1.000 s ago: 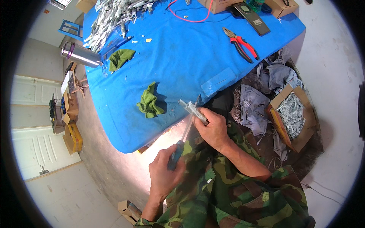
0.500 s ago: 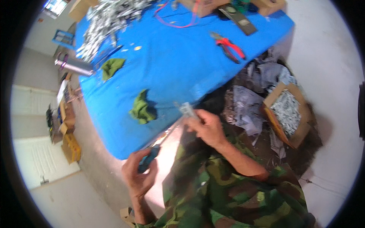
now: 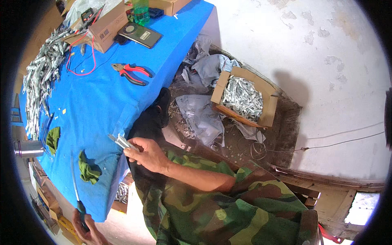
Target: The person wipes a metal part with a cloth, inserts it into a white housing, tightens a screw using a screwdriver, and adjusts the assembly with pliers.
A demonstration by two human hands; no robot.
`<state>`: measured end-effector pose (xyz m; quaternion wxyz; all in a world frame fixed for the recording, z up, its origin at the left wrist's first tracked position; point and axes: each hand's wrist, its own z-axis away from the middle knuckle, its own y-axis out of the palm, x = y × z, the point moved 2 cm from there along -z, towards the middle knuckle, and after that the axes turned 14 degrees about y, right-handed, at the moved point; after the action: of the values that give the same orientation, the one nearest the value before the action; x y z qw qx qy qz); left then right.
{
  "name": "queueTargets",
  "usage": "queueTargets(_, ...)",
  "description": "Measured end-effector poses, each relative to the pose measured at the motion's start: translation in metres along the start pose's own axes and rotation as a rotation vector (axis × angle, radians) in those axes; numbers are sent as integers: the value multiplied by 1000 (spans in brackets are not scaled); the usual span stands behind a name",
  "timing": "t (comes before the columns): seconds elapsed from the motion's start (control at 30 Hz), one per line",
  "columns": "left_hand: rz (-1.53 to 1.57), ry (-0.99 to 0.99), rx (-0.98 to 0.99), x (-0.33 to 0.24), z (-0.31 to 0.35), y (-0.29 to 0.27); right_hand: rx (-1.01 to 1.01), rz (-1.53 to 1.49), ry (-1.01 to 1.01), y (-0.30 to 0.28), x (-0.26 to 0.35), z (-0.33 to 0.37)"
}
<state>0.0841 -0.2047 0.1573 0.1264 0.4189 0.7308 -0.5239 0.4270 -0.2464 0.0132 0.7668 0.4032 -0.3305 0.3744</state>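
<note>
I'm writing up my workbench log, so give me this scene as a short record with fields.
Left grip: closed around the handle of a thin-shafted screwdriver, shaft pointing up the picture
Right grip: holding a small pale part
Work surface: blue cloth
On it: red-and-black pliers, two crumpled green rags, a heap of pale pieces
Right of it: open cardboard box of pale pieces
Unclear: the screwdriver tip's shape

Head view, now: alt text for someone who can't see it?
The right hand holds a silvery piece by a blue table; the left hand grips a screwdriver-like tool. Green rags and red-handled pliers lie on the table; at right, a cardboard box holds silvery parts.
</note>
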Motion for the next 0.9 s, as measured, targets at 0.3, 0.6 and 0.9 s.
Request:
queueTargets(0.3, -434, -60, -9, 132, -5, 34, 193, -21, 1, 22, 0, 28)
queueTargets(0.6, -696, 224, -103, 71, -7, 58, 68, 280, -114, 24, 10, 39)
queueTargets(0.9, 665, -401, 47, -44, 0, 155, 139, 390, -73, 41, 11, 54)
